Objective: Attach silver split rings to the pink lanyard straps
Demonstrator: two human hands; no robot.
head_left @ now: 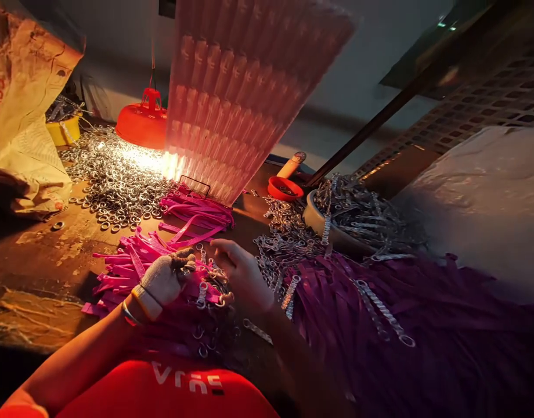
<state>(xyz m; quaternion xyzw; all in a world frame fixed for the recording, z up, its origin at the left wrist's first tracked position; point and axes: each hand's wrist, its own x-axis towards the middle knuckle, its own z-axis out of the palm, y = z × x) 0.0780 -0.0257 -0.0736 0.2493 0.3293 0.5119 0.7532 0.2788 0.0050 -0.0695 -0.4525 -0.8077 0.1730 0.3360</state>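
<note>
My left hand (165, 280), in a pale work glove with darkened fingertips, is closed over the near end of the pink straps (136, 255); small metal pieces show at its fingers, too small to name. My bare right hand (245, 276) is just to the right, fingers bent toward the left hand with the index finger stretched out; whether it pinches anything is hidden. Between and below the hands lie metal rings and short chain pieces (202, 295) on the strap ends. More pink straps (201, 212) lie beyond the hands.
A red lamp (143, 125) hangs over a heap of metal rings (119, 186). Clear ribbed plastic (232, 104) stands behind. To the right are a small red bowl (285, 189), a tub (313, 215) of chain pieces and purple straps (358, 325). A sack (27, 104) stands left.
</note>
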